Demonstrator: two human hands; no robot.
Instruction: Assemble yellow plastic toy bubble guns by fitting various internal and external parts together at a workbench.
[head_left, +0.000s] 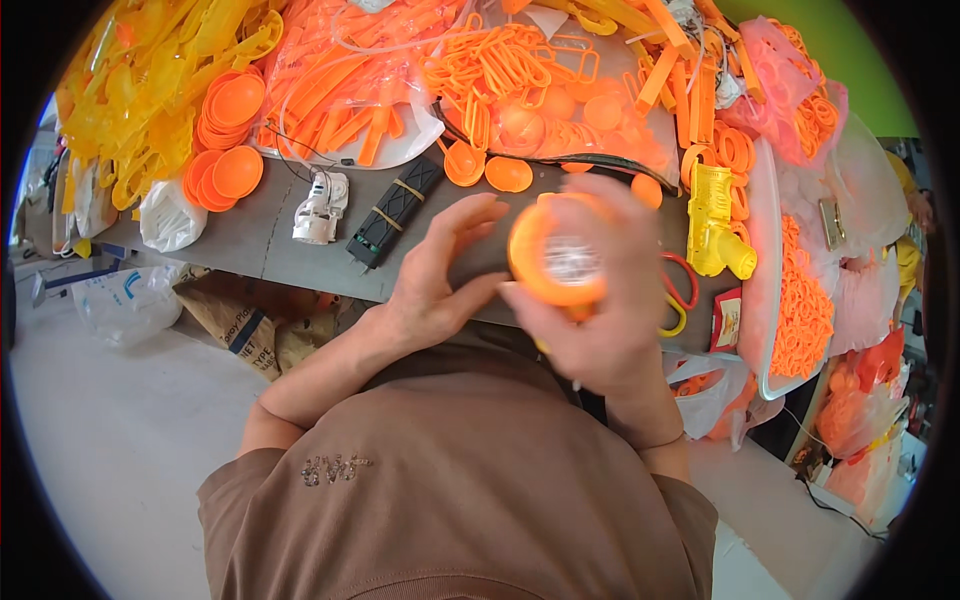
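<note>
Above the near edge of the bench, my right hand (pixel 625 310) grips an orange round part (pixel 530 250) with a pale, whitish centre. Motion smears both the hand and the part, so its details are unclear. My left hand (pixel 440 262) is open beside it, thumb and fingers apart, the thumb tip close to the part's rim. Left of that hand lies a black bar-shaped device (pixel 395 210) with a band around it. A white mechanical part (pixel 321 208) with thin wires sits farther left. Scissors (pixel 682 290) with red and yellow handles are partly hidden behind my right hand.
Orange round cups (pixel 237 172) and yellow plastic pieces (pixel 150 90) are heaped at the far left. Orange links (pixel 490 70) pile up at the back. At right are a yellow toy gun body (pixel 710 215) and a tub (pixel 762 340) of small orange parts.
</note>
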